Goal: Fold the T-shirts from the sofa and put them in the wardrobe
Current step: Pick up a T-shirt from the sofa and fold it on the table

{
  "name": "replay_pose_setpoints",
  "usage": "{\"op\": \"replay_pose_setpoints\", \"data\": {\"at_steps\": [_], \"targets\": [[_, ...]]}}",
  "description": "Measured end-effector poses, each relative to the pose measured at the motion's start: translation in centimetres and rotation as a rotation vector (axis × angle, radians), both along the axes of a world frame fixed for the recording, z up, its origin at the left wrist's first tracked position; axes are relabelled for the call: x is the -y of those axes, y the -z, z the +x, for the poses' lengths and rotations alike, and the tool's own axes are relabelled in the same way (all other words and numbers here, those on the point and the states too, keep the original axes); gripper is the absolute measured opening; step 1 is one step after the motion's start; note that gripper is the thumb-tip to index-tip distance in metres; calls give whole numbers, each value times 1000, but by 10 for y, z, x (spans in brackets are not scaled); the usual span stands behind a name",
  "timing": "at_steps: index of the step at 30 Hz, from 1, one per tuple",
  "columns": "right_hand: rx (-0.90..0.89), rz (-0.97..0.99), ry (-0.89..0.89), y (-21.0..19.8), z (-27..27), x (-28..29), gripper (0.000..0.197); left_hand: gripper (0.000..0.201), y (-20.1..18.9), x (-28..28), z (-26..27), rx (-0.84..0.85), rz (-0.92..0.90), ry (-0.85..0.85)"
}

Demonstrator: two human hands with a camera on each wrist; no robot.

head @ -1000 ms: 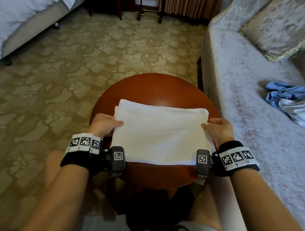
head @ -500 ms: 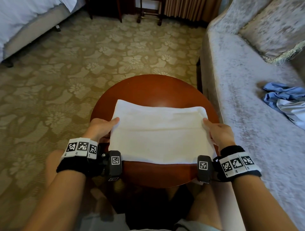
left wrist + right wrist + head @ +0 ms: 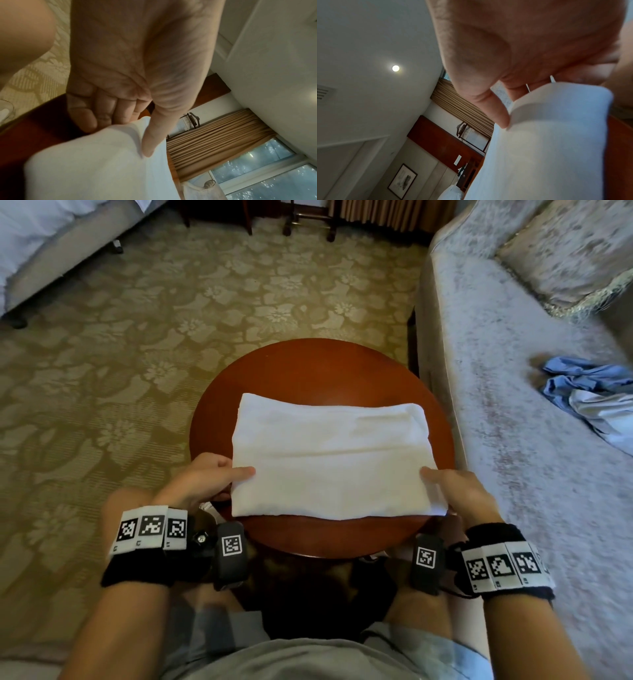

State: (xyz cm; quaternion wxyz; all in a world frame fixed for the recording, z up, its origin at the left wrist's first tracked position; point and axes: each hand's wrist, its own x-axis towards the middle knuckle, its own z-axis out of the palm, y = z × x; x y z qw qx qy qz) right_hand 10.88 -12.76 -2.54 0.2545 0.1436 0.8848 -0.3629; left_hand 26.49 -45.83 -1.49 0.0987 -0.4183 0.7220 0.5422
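Note:
A folded white T-shirt point(image 3: 329, 457) lies across the round red-brown table point(image 3: 308, 364). My left hand point(image 3: 209, 477) pinches its near left edge, thumb on top and fingers underneath, as the left wrist view shows on the white T-shirt point(image 3: 96, 162). At the near right edge my right hand point(image 3: 455, 487) grips the cloth the same way; the right wrist view has the thumb pressing down on the white T-shirt point(image 3: 547, 135). A crumpled blue and white T-shirt point(image 3: 592, 392) lies on the grey sofa point(image 3: 513, 440) at the right.
The sofa's front edge runs close along the table's right side, with a cushion point(image 3: 568, 251) at the back. Patterned carpet point(image 3: 137, 337) spreads to the left and beyond. A bed corner point(image 3: 44, 244) sits far left. My knees are under the table's near edge.
Both hands have slid along the shirt's side edges toward its near corners. The shirt's near part has shifted slightly toward me.

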Motion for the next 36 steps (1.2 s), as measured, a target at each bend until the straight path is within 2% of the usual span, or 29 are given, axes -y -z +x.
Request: {"op": "replay_pose_setpoints", "data": {"at_steps": [2,4,8,11,14,16,19,22,25,27,30,32,34,36], "targets": [[-78,-22,-34,-2,9,-4,38,10,-1,-4,5,-4,-23,21],[-144,-34,-35,-4,18,-9,31,13,-3,-8,8,-21,-64,-6],[-253,-5,-2,4,31,-14,24,29,-3,-10,15,-17,-155,-200],[-263,1,34,5,38,-17,26,40,1,-9,20,2,-152,-188],[-257,23,37,6,43,-21,42,42,2,-13,24,-24,-116,-157],[-241,-19,53,5,47,-25,46,45,1,-12,27,-26,-92,-114],[-237,-90,92,7,50,-28,36,59,-5,-11,35,34,-79,38],[-249,-83,70,12,53,-30,27,62,-5,-18,41,37,-56,103],[-266,-104,82,13,58,-29,21,61,3,-23,42,17,-130,36],[-335,-30,47,13,62,-27,25,56,5,-23,41,46,-251,14],[-409,66,50,13,69,-24,30,49,0,-19,36,105,-460,85],[-465,139,29,16,70,-23,34,46,-1,-17,35,112,-513,109],[-476,161,23,15,71,-24,35,46,3,-15,35,85,-468,111],[-436,133,18,13,69,-25,35,54,4,-13,38,12,-298,77]]}}
